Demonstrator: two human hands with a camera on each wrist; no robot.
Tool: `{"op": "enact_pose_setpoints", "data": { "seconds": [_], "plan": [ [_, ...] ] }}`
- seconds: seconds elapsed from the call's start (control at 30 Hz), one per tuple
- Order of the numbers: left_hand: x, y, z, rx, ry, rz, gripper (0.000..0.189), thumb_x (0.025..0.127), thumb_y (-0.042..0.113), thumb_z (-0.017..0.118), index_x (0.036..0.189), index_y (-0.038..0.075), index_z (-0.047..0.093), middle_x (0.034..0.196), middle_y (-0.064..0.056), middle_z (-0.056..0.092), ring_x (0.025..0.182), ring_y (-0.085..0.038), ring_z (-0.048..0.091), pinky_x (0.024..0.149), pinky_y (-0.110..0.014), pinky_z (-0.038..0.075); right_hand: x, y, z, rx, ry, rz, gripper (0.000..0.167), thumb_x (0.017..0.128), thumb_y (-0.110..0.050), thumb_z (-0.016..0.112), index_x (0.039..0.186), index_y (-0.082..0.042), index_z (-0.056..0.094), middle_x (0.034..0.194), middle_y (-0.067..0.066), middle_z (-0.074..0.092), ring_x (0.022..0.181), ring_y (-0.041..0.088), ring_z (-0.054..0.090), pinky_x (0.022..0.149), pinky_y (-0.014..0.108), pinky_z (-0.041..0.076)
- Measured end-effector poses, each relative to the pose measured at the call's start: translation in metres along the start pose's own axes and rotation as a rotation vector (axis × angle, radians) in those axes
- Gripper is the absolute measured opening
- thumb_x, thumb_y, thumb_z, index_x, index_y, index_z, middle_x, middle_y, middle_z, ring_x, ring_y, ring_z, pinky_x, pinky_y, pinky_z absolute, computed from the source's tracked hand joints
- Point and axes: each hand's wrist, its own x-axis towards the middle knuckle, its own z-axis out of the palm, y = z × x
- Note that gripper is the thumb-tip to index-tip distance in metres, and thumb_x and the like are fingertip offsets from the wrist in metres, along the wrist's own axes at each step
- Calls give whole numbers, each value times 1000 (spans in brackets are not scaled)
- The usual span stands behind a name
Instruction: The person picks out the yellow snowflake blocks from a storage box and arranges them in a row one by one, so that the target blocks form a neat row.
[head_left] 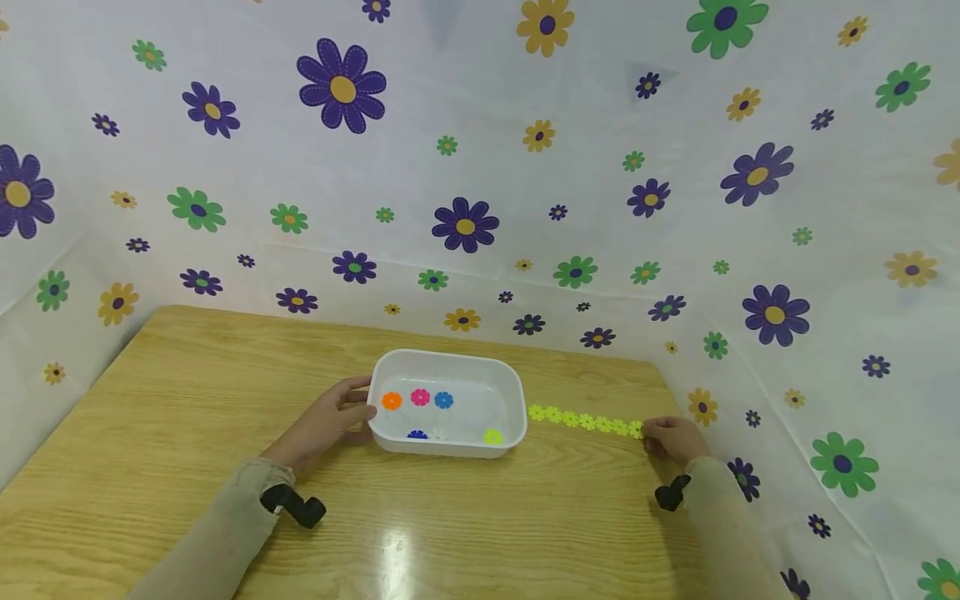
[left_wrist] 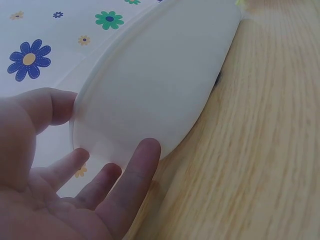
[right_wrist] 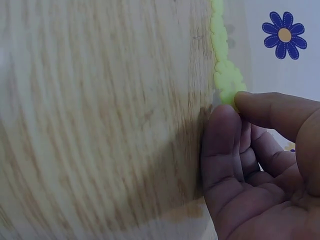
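A white plastic tub (head_left: 450, 448) stands on the table with several flower-shaped snap discs inside: an orange disc (head_left: 392, 401), a pink disc (head_left: 420, 397), a light-blue disc (head_left: 444, 400) and a yellow one (head_left: 492, 436) among them. My left hand (head_left: 333, 421) holds the tub's left end, thumb at the rim and fingers against the outer wall (left_wrist: 150, 85). To the right of the tub runs a straight chain of yellow snap discs (head_left: 587, 422). Its far right end is pinched between thumb and forefinger of my right hand (head_left: 675, 439); the chain (right_wrist: 220, 40) leads away from the fingertips.
Under everything is a light wood-grain table (head_left: 450, 525). White sheeting (head_left: 480, 108) printed with flowers stands behind it and along both sides, close to my right hand. Black wrist mounts sit on both sleeves.
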Motion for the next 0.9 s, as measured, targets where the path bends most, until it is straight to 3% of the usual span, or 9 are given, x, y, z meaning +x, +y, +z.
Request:
{"op": "enact_pose_setpoints", "data": {
  "seconds": [0.2, 0.33, 0.57, 0.73, 0.9],
  "plan": [
    [0, 1, 0, 2, 1, -3, 69, 103, 21, 65, 161, 11, 30, 157, -25, 39, 127, -38, 59, 97, -46, 59, 7, 4, 0, -16, 19, 15, 34, 104, -16, 61, 121, 13, 64, 93, 3, 71, 76, 9, 67, 70, 23, 60],
    [0, 1, -1, -2, -3, -1, 69, 103, 21, 65, 161, 12, 30, 158, -25, 38, 128, -39, 58, 98, -47, 59, 3, -6, 2, -78, 28, -16, 35, 104, -17, 60, 123, 13, 61, 103, 10, 70, 84, 15, 67, 74, 27, 61],
    [0, -1, -2, 3, -7, 10, 67, 104, 18, 63, 161, 10, 29, 157, -26, 38, 126, -38, 60, 97, -47, 59, -20, -73, 32, -64, -35, -191, 41, 106, -20, 61, 131, 11, 55, 125, 24, 62, 116, 41, 62, 94, 45, 61],
    [1, -1, -2, 7, -6, 8, 67, 104, 19, 63, 161, 11, 29, 157, -25, 39, 125, -37, 60, 97, -47, 59, -39, -125, 69, -67, -116, -300, 37, 104, -21, 64, 128, 6, 59, 123, 19, 64, 112, 33, 65, 97, 48, 59],
    [0, 0, -1, 4, -4, 4, 68, 103, 20, 64, 161, 11, 30, 157, -25, 40, 124, -36, 61, 97, -47, 59, -54, -161, 111, -92, -179, -361, 29, 101, -21, 68, 122, -1, 64, 117, 15, 68, 106, 29, 68, 90, 40, 62]
  ]
}}
